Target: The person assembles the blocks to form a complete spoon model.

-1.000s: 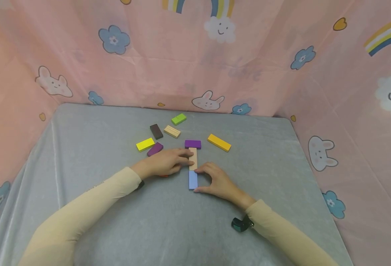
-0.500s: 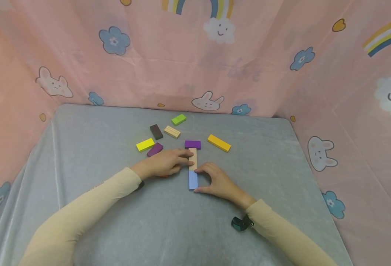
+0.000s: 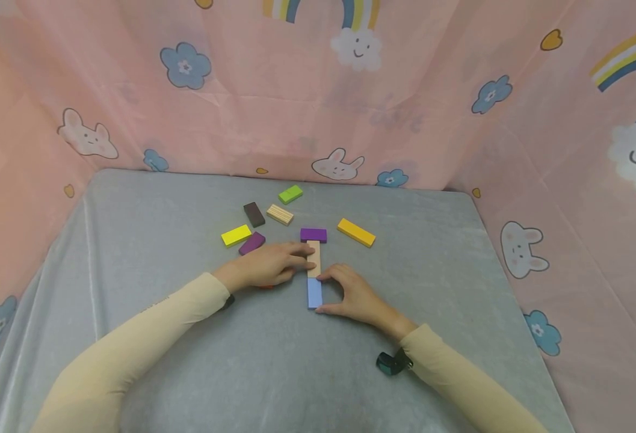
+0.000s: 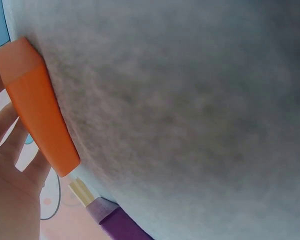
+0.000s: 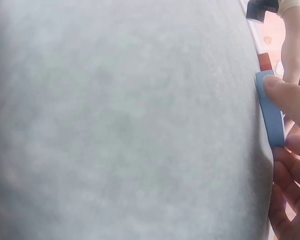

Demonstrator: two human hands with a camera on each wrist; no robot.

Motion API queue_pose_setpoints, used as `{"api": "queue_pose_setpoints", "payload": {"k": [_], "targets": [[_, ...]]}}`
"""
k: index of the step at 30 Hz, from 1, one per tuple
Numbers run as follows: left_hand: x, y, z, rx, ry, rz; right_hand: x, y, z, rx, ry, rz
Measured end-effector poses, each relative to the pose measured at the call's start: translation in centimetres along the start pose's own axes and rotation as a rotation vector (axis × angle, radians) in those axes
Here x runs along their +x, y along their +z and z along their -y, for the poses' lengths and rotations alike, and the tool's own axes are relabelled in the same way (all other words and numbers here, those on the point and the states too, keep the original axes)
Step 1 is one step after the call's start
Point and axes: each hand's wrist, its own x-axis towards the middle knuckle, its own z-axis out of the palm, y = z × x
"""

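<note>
On the surface (image 3: 231, 373), far to near, crosswise purple block (image 3: 314, 235), tan block (image 3: 315, 257) and blue block (image 3: 314, 293) already meet; left hand (image 3: 271, 263), fingers relaxed, touches tan; right hand (image 3: 354, 296) pinches blue; loose blocks (image 3: 236, 236) seem unplaced.

Left forearm (image 3: 155, 322): long-sleeved, slanted inward from lower left. Left hand (image 3: 268, 264): back uppermost, fingers (image 3: 299, 248) extended rightward, slightly bent, spread apart. Right forearm (image 3: 469, 379): long-sleeved, slanted inward from lower right. Right hand (image 3: 357, 296): placed slightly nearer the torso than the left, thumb (image 3: 332, 308) and forefinger (image 3: 333, 272) arched into a C, tips apart, in a pinching hold.
</note>
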Motion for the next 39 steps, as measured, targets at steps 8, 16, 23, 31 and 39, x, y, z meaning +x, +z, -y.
{"api": "queue_pose_setpoints", "payload": {"k": [8,16,23,31,39], "targets": [[0.0,0.0,-0.1,-0.008,0.004,-0.004,0.1,0.0,0.2,0.005,0.031,0.017],[0.0,0.0,0.0,-0.016,0.001,-0.006,0.1,-0.2,0.3,0.007,0.036,0.022],[0.0,0.1,0.1,-0.013,0.002,-0.006,0.3,-0.4,0.3,0.004,0.008,0.02],[0.0,0.1,0.2,-0.018,-0.009,-0.004,0.5,-1.0,0.1,0.035,-0.002,0.043],[0.0,0.2,0.2,-0.006,-0.006,-0.001,1.5,-2.0,-0.9,0.244,0.193,0.06]]}}
